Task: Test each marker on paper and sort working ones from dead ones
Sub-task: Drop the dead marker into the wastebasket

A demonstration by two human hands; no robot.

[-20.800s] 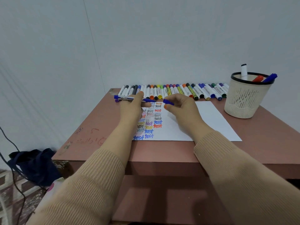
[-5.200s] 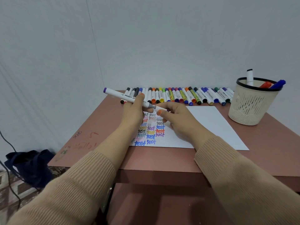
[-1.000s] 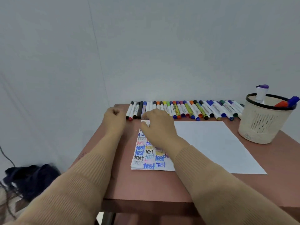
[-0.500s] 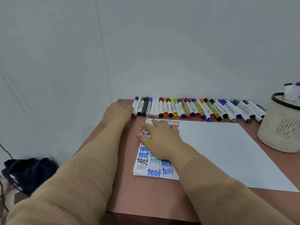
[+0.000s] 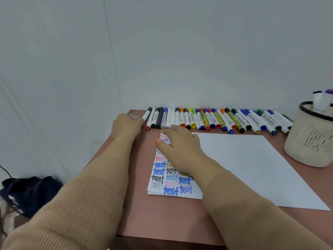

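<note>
The paper [image 5: 234,159] lies on the surface [image 5: 162,213], with coloured "test" marks along its left edge. The right hand [image 5: 182,147] rests flat on the paper's far left corner, fingers loosely extended. The left hand [image 5: 126,127], left of the paper, fingers curled, touches the endmost marker [image 5: 146,118]; whether it grips cannot be told. The row of markers [image 5: 216,121] lies beyond the paper, and the basket [image 5: 306,147] stands to its right.

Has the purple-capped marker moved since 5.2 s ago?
Yes. The purple-capped marker, then held above the paper, now stands in the mesh basket right of it.
</note>
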